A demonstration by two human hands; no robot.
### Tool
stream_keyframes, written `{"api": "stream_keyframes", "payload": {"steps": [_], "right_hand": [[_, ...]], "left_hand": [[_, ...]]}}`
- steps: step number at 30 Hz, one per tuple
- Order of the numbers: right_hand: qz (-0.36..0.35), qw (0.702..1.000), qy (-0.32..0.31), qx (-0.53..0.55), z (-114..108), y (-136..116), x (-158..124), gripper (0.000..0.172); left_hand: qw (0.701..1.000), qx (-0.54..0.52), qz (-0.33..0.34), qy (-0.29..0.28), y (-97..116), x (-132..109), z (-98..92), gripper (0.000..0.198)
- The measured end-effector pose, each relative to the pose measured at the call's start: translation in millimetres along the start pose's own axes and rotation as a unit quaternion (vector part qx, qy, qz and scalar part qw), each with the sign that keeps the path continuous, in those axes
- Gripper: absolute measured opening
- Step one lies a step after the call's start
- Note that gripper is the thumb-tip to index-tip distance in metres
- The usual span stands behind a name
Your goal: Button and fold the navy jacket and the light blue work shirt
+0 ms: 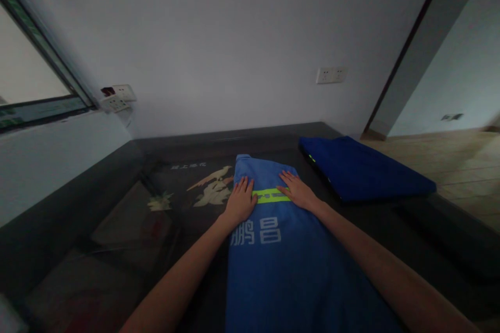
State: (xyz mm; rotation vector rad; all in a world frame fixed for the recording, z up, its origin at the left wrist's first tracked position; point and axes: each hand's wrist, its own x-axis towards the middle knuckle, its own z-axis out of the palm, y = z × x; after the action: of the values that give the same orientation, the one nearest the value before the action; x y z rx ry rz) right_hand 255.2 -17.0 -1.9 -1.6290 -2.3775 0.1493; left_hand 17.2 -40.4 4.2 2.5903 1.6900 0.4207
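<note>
A blue work jacket [273,270] with white printed characters and a yellow-green band [269,196] lies on the dark table, its collar end pointing away from me. My left hand [241,200] rests flat on its left edge, beside the band, with the fingers stretched out. Across from it, my right hand [297,191] lies flat on the upper right part of the cloth, fingers spread over the end of the band. Neither hand grips the fabric. The lower end of the jacket runs out of view at the bottom.
To the right, a folded darker blue garment [367,169] lies on the glossy dark table [156,148], which has a bird-and-flower picture on its left side. A wall with sockets [330,75] stands behind. A window [35,62] is at the left, tiled floor at the right.
</note>
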Motion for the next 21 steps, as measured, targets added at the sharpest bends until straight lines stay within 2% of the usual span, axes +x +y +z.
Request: {"api": "stream_keyframes", "payload": {"steps": [4, 8, 11, 13, 16, 18, 21], "right_hand": [[0.006, 1.000, -0.010, 0.000, 4, 1, 0, 0.073], [0.011, 1.000, -0.010, -0.007, 4, 0, 0, 0.073], [0.009, 1.000, -0.007, -0.012, 5, 0, -1, 0.072], [0.008, 1.000, -0.001, -0.016, 6, 0, -1, 0.071], [0.008, 1.000, 0.012, -0.016, 7, 0, -1, 0.070], [0.005, 1.000, 0.016, -0.015, 7, 0, -1, 0.070], [0.002, 1.000, 0.014, -0.012, 8, 1, -1, 0.070]], "left_hand": [[1.000, 0.005, -0.007, -0.024, -2, 1, 3.9, 0.056], [0.999, 0.006, -0.015, -0.041, -1, 0, -0.5, 0.056], [0.999, 0.000, -0.029, -0.023, -1, 9, -9.0, 0.053], [0.999, 0.002, -0.030, 0.025, -2, 25, -13.9, 0.050], [0.996, 0.010, 0.011, 0.092, -9, 60, -13.7, 0.043], [0.995, 0.015, 0.035, 0.093, -18, 84, -7.2, 0.043], [0.998, 0.018, 0.045, 0.048, -33, 107, 7.6, 0.046]]}}
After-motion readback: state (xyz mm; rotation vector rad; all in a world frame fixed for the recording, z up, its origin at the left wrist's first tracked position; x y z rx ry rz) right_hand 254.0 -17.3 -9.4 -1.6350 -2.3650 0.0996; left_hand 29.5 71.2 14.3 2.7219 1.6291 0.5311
